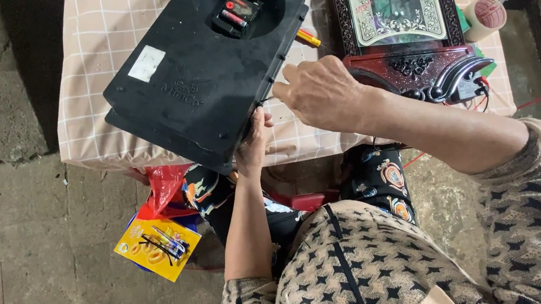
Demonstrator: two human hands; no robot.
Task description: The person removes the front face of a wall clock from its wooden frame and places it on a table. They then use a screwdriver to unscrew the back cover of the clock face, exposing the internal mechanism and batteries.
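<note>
A large black plastic clock back [200,72] lies face down on a checked tablecloth [94,36], with a small battery movement [236,13] in its round recess. My left hand [252,144] grips the case's near corner from below. My right hand [319,89] rests at the case's right edge, fingers pinched on a thin tool that looks like a screwdriver; its yellow and red handle [306,38] shows beyond the hand.
An ornate dark-red framed wall clock [406,28] lies to the right on the table. A roll of tape [486,15] sits by it. Below the table are a red bag [165,184] and a yellow card pack [158,247] on the stone floor.
</note>
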